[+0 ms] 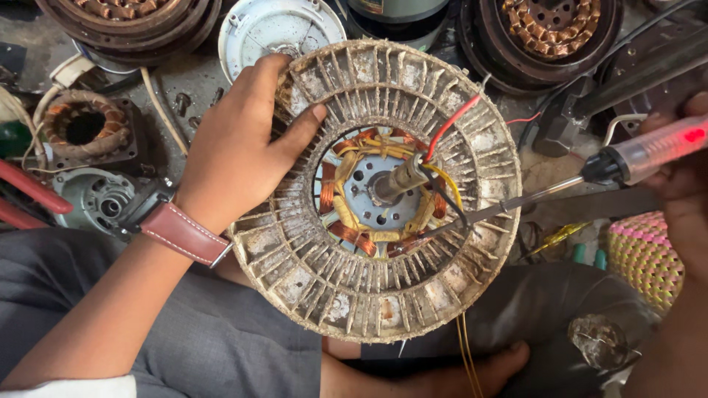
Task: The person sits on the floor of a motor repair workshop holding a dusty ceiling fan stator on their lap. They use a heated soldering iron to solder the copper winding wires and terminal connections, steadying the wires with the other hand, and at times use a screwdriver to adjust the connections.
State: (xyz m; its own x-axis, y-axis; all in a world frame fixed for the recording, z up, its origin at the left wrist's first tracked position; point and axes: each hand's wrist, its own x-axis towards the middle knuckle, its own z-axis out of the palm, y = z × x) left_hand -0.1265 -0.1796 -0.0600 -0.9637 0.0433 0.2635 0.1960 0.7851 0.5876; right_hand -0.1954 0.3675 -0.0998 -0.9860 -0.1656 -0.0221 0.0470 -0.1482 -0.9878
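The round, dusty, slotted-rim fan motor with copper windings [372,191] rests tilted on the person's lap, its open face turned up so the windings and central steel shaft [398,179] lie exposed. The left hand [236,147] is clamped on the motor's upper-left rim, thumb hooked over the inner edge, apparently to steady it. The right hand [682,191] is closed around the translucent red-handled tester screwdriver [590,180], whose metal blade crosses the right rim so that its tip touches the windings at the lower right. A red wire [450,127] and yellow wires [466,354] trail from the core. 2 other wound stators [553,26] sit on the floor beyond the motor's upper edge.
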